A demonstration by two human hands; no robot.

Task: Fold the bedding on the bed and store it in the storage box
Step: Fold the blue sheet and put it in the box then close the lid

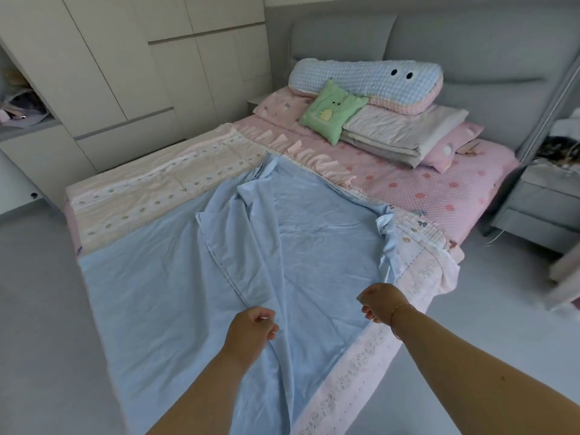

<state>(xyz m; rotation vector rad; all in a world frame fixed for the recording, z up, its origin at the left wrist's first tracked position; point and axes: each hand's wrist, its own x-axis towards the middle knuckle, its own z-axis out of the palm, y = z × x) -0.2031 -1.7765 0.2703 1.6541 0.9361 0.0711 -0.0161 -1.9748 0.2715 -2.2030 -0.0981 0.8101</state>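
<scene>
Both hands are down at the bottom middle of the frame, each pinching the near edge of the blue sheet. Left hand has its fingers curled round a ridge of fabric that runs up and away from it. Right hand grips the edge right where the blue meets the pink floral quilt underneath. Looks to me like they're holding 2 points on the same edge so they can pull it taut or flip it over for a fold.

The sheet itself fills the center of the frame, spread on the bed but pretty wrinkled, with 1 flap already doubled back on itself in the middle. So I'd say folding has barely started. The quilt sticks out beyond it on the left and right.

Further up there's a pink dotted bedsheet, then at the upper right a stack of folded blankets, a green cushion leaning on it, and a long blue checked pillow with 2 eyes against the headboard.

White wardrobes fill the upper left. No storage box anywhere that I can see.
</scene>
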